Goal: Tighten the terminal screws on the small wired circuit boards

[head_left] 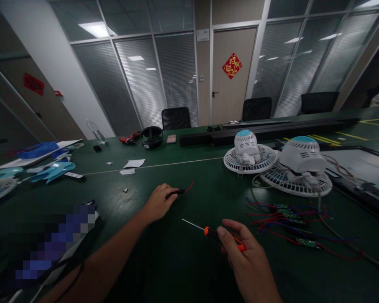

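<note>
In the head view my right hand [244, 254] is wrapped round the handle of a black and orange screwdriver [211, 233], its thin shaft pointing up and left. Ahead of it, my left hand [161, 202] pinches a small black part with a red wire [179, 192] against or just above the green table; I cannot tell which, nor its exact kind. The screwdriver tip and the black part are apart. Right of my hands lie several green circuit boards [308, 243] with red and blue wires.
Two white fan heads [244, 153] rest grille-down at the right, near a black-framed panel [363, 164]. Long black bars [265, 134] lie at the back. Blue fan blades [55, 170] and a blurred-out device [55, 244] are on the left; paper scraps [134, 163] lie mid-table.
</note>
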Tool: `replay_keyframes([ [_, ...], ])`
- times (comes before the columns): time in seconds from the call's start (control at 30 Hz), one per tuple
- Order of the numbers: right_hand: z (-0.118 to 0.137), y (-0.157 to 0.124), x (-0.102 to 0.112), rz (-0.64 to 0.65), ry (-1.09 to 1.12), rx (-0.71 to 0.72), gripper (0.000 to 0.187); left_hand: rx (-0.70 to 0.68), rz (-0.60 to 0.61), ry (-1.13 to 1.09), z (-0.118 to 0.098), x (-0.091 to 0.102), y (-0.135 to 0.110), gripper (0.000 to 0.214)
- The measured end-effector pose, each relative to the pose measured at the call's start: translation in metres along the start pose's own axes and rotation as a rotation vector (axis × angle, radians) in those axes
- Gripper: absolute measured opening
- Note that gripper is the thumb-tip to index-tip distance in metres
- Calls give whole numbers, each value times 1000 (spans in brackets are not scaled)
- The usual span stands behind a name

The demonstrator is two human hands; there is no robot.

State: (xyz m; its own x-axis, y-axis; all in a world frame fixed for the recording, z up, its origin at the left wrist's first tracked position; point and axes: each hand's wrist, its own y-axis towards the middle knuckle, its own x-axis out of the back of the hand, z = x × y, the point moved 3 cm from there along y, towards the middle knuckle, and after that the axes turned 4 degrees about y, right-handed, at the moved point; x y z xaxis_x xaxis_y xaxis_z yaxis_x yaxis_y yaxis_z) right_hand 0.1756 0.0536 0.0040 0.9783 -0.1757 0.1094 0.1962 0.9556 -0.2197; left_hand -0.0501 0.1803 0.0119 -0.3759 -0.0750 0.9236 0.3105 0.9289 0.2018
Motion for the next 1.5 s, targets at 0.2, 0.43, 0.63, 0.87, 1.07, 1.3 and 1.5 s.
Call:
replay_keyframes([
  [0.2,-4,0,0,5,-29,35,49,11,-39,34,1,-5,-3,32],
  [0.43,2,5,1,10,-155,114,47,15,-46,49,4,-10,-4,31],
  [0.63,20,21,-20,-2,-398,351,29,15,-61,54,5,-13,-5,30],
  [0.87,23,25,-52,26,-766,531,29,4,-62,28,6,-12,-4,29],
  [1.07,18,27,-56,124,-994,532,28,9,-44,-1,8,-10,-4,28],
  [1.3,21,29,-59,195,-1066,532,30,14,-31,-18,8,-7,-2,31],
  [1.5,20,28,-58,174,-1028,526,30,-6,-41,7,9,-9,-3,30],
])
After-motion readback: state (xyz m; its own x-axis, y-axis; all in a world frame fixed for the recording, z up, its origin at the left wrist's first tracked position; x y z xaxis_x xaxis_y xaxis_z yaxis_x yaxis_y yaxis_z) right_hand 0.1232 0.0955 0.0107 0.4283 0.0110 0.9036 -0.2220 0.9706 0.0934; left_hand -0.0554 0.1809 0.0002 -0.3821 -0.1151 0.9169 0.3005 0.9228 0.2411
